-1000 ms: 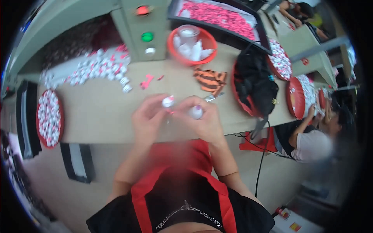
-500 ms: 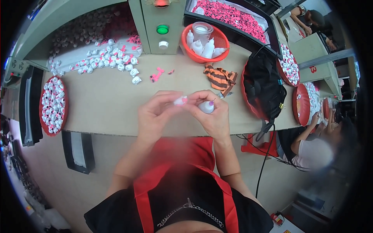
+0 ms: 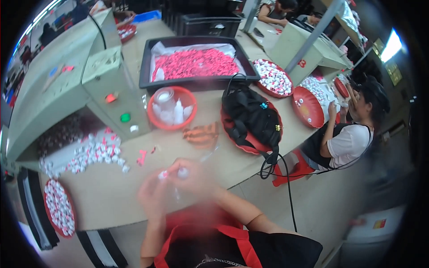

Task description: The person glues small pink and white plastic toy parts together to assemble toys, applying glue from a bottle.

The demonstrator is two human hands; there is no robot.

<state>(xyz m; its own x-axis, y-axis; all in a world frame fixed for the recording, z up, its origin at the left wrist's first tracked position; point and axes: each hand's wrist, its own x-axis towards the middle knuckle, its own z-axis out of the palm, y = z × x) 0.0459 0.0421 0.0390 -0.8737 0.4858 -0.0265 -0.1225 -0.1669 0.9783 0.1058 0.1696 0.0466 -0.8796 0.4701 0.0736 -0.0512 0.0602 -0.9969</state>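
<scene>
Left hand: your left hand (image 3: 154,196) is raised over the near edge of the table (image 3: 111,196), fingertips pinched on a small white cap (image 3: 163,174); motion blur hides the exact finger placement.
Right hand: your right hand (image 3: 196,178) meets it just beside, fingers closed on a second small white piece (image 3: 182,172).
Where the parts are: both pieces sit between your 2 hands, touching or nearly so; the blur makes it impossible to tell which.
Handling: judged from their look, these are light, stiff plastic parts, smooth enough to slip and easy to flick away.
Where to hold: take each by its rim with thumb and forefinger, leaving the joining faces free.
Supply: a loose pile of white caps (image 3: 96,152) lies toward the far left of the table, a red tray of caps (image 3: 59,207) at the near left corner.
Nearby: a red bowl of white bottles (image 3: 172,109) and a black bag (image 3: 250,118) sit further back.
</scene>
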